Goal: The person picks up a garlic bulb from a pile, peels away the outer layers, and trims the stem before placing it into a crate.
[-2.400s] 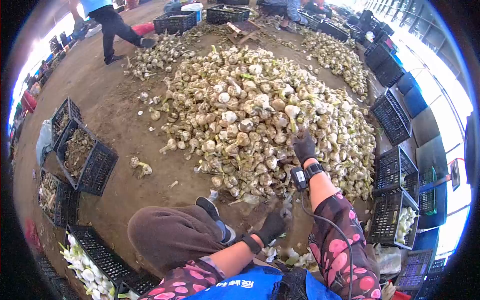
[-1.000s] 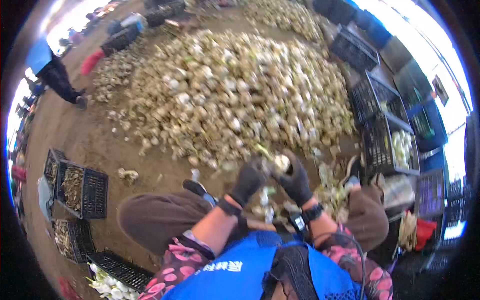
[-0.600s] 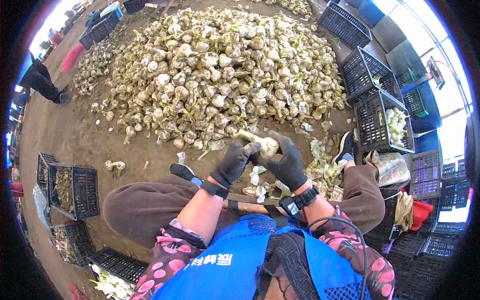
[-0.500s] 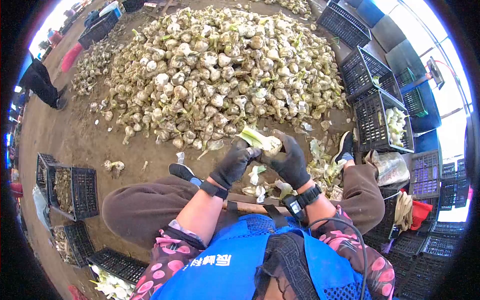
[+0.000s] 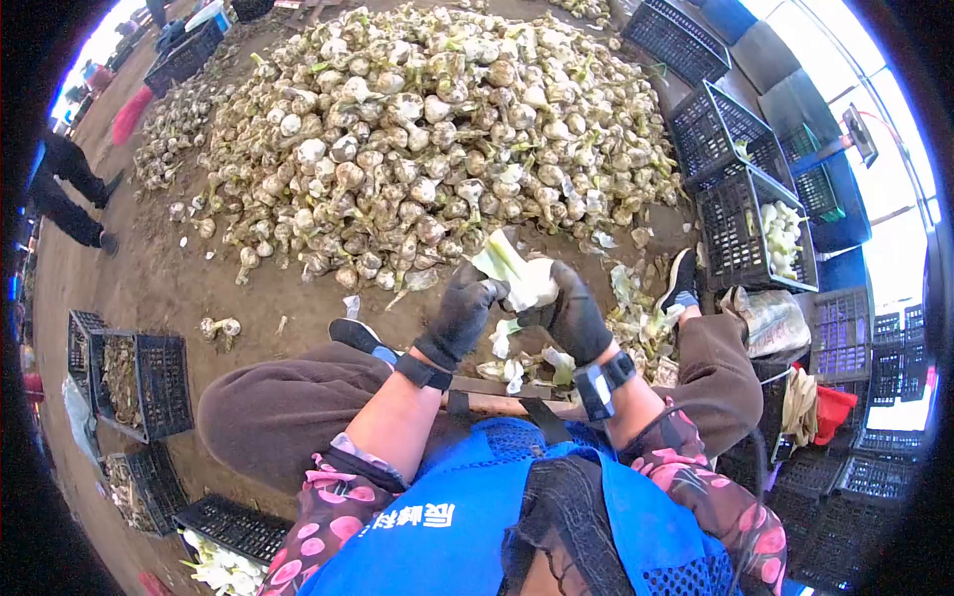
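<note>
A garlic bulb (image 5: 534, 284) with a thick pale-green stem is held between my two gloved hands, in front of the big heap of garlic. My left hand (image 5: 463, 316) is closed at the stem side, its thumb and fingers against the loosened outer leaf. From the other side my right hand (image 5: 576, 316) grips the white bulb. Part of the bulb is hidden by the fingers. Below the hands, torn garlic skins (image 5: 558, 364) lie on the ground between my legs.
The garlic heap (image 5: 427, 149) spreads ahead. At right, a black crate (image 5: 733, 230) holds peeled white bulbs (image 5: 782, 238). More black crates (image 5: 149, 382) stand at left, one with debris. A person in dark trousers (image 5: 70, 184) is at far left. A white sack (image 5: 765, 323) lies beside my right knee.
The bulb has turned and shows cleaner white, with its outer leaf spread wider at the stem. My right wrist has rotated. The person at far left has shifted, with both legs now visible.
</note>
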Tool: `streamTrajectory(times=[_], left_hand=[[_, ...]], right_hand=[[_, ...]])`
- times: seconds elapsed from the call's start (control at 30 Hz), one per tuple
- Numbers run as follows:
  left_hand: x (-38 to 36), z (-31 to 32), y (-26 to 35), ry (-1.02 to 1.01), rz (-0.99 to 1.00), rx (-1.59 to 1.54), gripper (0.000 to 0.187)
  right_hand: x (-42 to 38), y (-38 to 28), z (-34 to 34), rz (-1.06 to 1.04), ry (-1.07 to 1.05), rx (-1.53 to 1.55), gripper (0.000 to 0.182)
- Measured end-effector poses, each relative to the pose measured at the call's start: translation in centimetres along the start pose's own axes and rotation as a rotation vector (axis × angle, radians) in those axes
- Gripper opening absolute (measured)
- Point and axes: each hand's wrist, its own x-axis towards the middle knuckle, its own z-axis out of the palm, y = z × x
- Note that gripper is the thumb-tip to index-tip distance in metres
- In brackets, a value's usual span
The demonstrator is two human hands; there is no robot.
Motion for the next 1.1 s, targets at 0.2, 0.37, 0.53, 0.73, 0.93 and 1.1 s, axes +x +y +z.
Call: streamTrajectory(times=[0.2, 0.37, 0.53, 0.73, 0.93, 1.1], left_hand=[[-0.4, 0.8, -0.3, -0.179, -0.085, -0.138, 0.036], [-0.4, -0.6, -1.2, -0.03, 0.047, 0.474, 0.03], [1.0, -3.6, -7.5, 0.034, 0.272, 1.163, 0.034], [1.6, -3.4, -6.8, -0.23, -0.162, 0.917, 0.06], [-1.2, 2.3, -1.0, -0.249, -0.318, -0.446, 0.055], [-1.2, 1.8, -2.8, 0.019, 0.073, 0.459, 0.064]], right_hand=[[1.2, 2.2, -1.5, -0.385, 0.181, -0.669, 0.039], [1.1, 3.6, -4.5, -0.366, 0.16, -0.606, 0.039], [-2.3, -0.8, 0.2, -0.079, -0.047, -0.02, 0.036], [-1.5, -0.1, -1.0, -0.295, 0.037, -0.153, 0.032], [-1.6, 0.6, -0.1, -0.15, 0.039, -0.101, 0.028], [-1.4, -0.8, 1.4, -0.669, 0.316, -1.386, 0.025]])
